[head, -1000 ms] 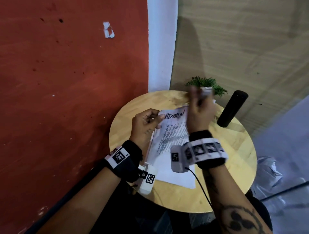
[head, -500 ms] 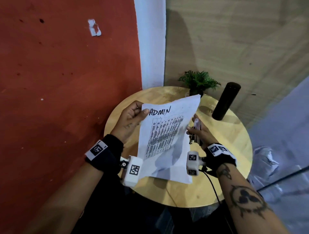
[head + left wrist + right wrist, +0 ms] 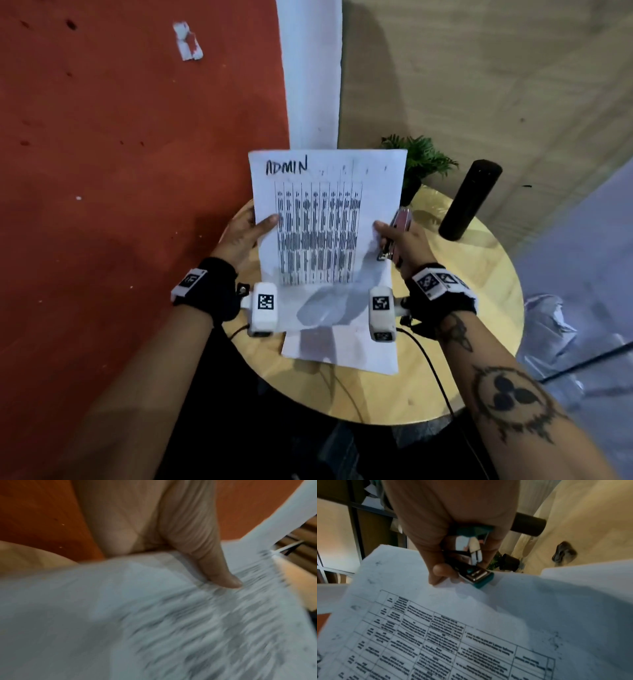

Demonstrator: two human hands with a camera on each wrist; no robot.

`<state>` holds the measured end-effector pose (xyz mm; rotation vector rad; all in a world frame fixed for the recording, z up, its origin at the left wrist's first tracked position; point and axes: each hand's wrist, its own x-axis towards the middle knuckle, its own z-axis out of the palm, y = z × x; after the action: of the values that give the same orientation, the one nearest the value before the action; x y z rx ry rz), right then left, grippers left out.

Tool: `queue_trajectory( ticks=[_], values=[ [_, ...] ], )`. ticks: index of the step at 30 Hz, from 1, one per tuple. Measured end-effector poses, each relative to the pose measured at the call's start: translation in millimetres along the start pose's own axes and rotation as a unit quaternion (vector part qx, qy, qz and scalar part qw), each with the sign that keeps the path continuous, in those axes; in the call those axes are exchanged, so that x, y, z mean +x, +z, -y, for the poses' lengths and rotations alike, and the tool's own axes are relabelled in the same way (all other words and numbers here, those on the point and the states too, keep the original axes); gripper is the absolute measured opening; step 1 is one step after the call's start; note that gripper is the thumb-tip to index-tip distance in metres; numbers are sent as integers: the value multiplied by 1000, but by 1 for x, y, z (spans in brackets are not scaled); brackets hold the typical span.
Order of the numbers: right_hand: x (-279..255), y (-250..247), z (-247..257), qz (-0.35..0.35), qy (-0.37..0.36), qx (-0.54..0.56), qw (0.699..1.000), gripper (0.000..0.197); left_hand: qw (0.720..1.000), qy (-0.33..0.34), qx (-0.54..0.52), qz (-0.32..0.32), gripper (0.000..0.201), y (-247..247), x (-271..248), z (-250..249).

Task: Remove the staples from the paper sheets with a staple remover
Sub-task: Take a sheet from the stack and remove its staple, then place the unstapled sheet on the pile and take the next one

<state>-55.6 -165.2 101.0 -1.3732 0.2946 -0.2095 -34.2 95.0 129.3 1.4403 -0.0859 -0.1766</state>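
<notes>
Sheets held up for inspection, staple remover in hand, not engaged.

Both hands hold the paper sheets [image 3: 325,219] raised above the round table [image 3: 479,342], printed table and "ADMIN" heading facing the camera; another sheet [image 3: 342,353] lies flat on the table beneath. Left hand [image 3: 239,236] pinches the left edge, thumb [image 3: 221,574] pressed on the print, fingers behind and hidden. Right hand [image 3: 404,240] is curled round the staple remover [image 3: 471,566] and also nips the right edge under its thumb [image 3: 440,572]. Tool sits just beside the paper edge; no staple is discernible. Judgement: a checking step between pulls. Next move calls for locating a remaining staple, bracing the sheets, and sliding the claws under its crown. Forearms are level, wrists roughly parallel.
</notes>
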Motion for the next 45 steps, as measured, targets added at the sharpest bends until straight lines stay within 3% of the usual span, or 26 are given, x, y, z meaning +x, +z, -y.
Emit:
queue_trajectory(
  ticks=[2,4,7,9,11,14,17,19,24,27,29,32,34,36,38,41,45],
  values=[
    [6,11,6,1,9,27,1000,25,998,-58,33,7,65,-9,-2,24],
    [14,23,8,1,21,45,999,22,997,-67,39,15,69,-19,3,39],
    [24,33,-4,-10,56,35,998,18,996,-57,51,-47,55,-44,19,41],
    [27,27,-28,-37,94,-65,993,18,984,-59,131,-106,43,-74,36,43],
    [24,10,-64,-57,146,-174,972,12,958,-85,239,-136,42,-108,56,54],
    [6,-20,-114,-85,219,-268,934,10,903,-180,371,-118,44,-140,85,77],
    [-12,-43,-143,-98,252,-298,916,14,852,-267,442,-86,50,-144,101,97],
    [-16,-55,-153,-85,260,-353,895,8,834,-293,458,-90,56,-141,111,109],
    [-15,-76,-162,-78,272,-451,847,27,797,-323,504,-83,65,-133,133,139],
    [-14,-83,-164,-98,292,-421,853,29,779,-321,533,-77,59,-140,138,145],
    [-12,-85,-164,-99,298,-421,851,30,775,-322,538,-77,72,-145,144,148],
    [-11,-82,-163,-83,292,-449,840,32,753,-280,585,-111,91,-141,157,152],
    [-11,-82,-163,-72,287,-465,835,34,729,-231,634,-115,82,-108,156,143],
    [-13,-82,-164,-66,284,-467,834,35,738,-183,645,-69,60,-60,153,139],
    [-14,-82,-163,-63,283,-464,837,35,773,-184,608,0,50,-10,152,147],
    [-12,-82,-163,-56,285,-459,840,36,812,-231,535,32,61,36,150,171],
    [-13,-87,-166,-75,279,-445,848,33,794,-261,549,5,81,64,145,189]
  ],
)
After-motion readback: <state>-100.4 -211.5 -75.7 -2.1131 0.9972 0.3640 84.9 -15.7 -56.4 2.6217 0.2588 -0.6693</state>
